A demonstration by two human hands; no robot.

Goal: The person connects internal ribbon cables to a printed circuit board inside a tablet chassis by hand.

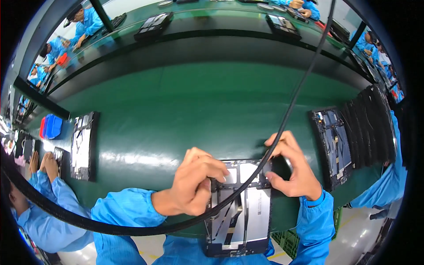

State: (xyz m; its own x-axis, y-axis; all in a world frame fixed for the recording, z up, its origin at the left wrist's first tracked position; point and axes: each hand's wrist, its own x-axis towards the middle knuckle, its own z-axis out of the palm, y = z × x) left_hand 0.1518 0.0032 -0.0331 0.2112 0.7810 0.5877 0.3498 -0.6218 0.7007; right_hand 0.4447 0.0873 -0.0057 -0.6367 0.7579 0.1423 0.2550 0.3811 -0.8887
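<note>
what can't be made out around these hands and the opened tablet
All in the head view:
Opened tablet: a diagonal strip, hidden behind the black cable.
Left hand: whether it pinches anything, hidden by its curled fingers.
Left co-worker: head, partly cut off by the dark rim.

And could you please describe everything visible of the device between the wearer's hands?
The opened device is a dark-framed rectangle with pale metallic-looking panels, dark lengthwise strips and a dark near end. It sits at the near edge of the green bench, partly hidden by a black cable. The left hand touches its far left corner, the right hand its far right.
</note>
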